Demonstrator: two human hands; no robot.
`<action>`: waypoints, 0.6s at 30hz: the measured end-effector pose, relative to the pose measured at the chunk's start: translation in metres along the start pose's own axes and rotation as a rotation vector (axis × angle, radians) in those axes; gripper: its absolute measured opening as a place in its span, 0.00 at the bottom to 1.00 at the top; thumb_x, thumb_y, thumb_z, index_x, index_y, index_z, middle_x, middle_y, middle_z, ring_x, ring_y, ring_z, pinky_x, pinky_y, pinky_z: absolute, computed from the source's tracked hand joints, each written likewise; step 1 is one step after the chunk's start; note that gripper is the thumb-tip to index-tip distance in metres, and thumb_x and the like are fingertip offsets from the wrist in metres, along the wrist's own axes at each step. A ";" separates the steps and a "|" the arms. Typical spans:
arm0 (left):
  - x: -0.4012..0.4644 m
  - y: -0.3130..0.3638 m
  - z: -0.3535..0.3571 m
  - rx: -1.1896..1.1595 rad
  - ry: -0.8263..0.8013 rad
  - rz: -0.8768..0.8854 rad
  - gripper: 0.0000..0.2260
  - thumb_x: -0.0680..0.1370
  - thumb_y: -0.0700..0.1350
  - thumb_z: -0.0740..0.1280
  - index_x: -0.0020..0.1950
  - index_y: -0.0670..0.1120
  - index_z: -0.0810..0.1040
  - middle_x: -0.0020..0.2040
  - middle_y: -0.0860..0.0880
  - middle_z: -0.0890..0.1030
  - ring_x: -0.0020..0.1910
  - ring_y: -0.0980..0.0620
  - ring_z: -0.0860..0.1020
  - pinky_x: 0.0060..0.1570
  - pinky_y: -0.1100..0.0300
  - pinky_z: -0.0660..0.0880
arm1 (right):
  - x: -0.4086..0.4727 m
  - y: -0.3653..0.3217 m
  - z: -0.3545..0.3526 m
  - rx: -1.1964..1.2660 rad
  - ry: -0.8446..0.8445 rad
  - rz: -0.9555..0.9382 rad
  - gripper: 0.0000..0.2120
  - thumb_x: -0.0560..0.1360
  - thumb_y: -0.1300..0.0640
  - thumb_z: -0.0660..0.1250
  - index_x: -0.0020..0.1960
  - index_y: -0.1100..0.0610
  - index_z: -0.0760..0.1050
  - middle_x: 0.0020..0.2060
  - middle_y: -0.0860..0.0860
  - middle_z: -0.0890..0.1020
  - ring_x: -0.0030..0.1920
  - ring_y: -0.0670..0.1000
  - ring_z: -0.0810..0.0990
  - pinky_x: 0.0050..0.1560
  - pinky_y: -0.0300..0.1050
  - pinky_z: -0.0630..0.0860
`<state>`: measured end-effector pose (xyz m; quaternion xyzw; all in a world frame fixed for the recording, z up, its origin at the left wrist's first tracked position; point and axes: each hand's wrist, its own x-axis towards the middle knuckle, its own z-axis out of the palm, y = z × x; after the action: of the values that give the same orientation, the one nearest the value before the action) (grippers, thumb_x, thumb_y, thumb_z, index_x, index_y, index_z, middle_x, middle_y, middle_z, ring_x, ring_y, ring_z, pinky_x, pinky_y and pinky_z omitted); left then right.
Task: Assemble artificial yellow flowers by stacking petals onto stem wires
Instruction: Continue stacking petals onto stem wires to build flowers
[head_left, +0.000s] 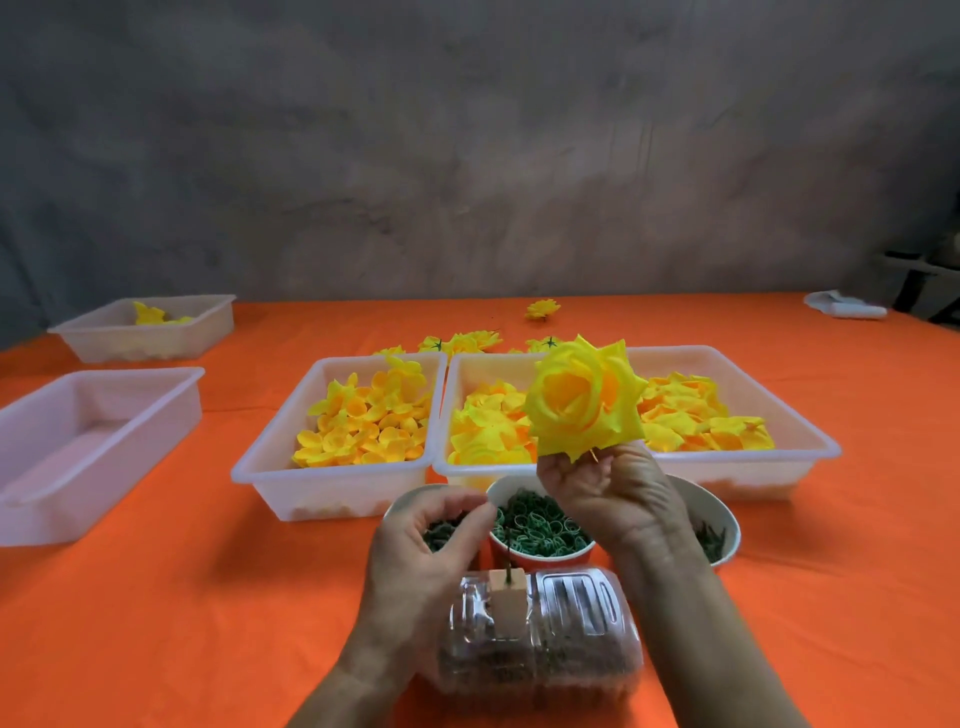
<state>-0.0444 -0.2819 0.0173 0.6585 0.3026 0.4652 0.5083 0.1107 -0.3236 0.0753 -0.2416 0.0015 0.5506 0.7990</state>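
Your left hand (431, 540) hovers over the leftmost cup (415, 512), thumb and forefinger drawn together as if pinching something small; whatever sits between those fingers (480, 512) is too small to make out, so I cannot tell whether they hold a piece or nothing. If it is a green fitting, check that you have one only before lifting away.

Just right of it, the middle cup (540, 551) holds green rings (540, 525). In front of the cups a clear plastic bottle (540, 639) lies on its side on the orange bench (156, 623), carrying a small tan block (506, 605) with a thin pin standing in it.

Your right hand (618, 493) grips the assembled yellow flower (584, 402) from beneath, raised above the petal trays (337, 488), bloom facing you. Keep your hold low on the stem, not on the petals, so the layers stay stacked and do not twist. Bring the left-hand piece up under the bloom and slide it on squarely, I would judge.

The stem wire is almost wholly hidden inside your right fist; only a short tip shows under the petals. The right cup (719, 535) is half covered by your wrist, its contents unclear. The bottle's contents are blurred.
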 end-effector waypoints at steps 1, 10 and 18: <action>0.005 0.008 0.001 -0.021 0.012 -0.005 0.11 0.67 0.53 0.72 0.45 0.50 0.84 0.44 0.52 0.85 0.46 0.56 0.82 0.47 0.64 0.76 | 0.001 0.002 0.001 0.022 -0.021 0.012 0.05 0.64 0.60 0.64 0.40 0.58 0.75 0.28 0.54 0.82 0.31 0.52 0.80 0.32 0.43 0.79; 0.054 0.061 0.024 -0.210 -0.030 -0.241 0.15 0.70 0.48 0.72 0.54 0.42 0.79 0.43 0.48 0.83 0.38 0.55 0.79 0.36 0.64 0.76 | 0.011 0.024 0.001 -0.003 -0.086 0.114 0.08 0.62 0.61 0.63 0.35 0.63 0.80 0.30 0.58 0.83 0.28 0.54 0.82 0.28 0.48 0.79; 0.065 0.059 0.022 -0.243 0.052 -0.253 0.05 0.71 0.43 0.73 0.42 0.46 0.79 0.35 0.51 0.82 0.34 0.56 0.79 0.28 0.63 0.76 | 0.023 0.019 -0.011 -0.175 -0.151 0.051 0.08 0.65 0.61 0.67 0.43 0.61 0.80 0.35 0.56 0.84 0.31 0.50 0.83 0.30 0.40 0.80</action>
<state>-0.0040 -0.2513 0.0926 0.5365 0.3376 0.4474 0.6309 0.1058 -0.3026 0.0519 -0.2681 -0.1008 0.5854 0.7585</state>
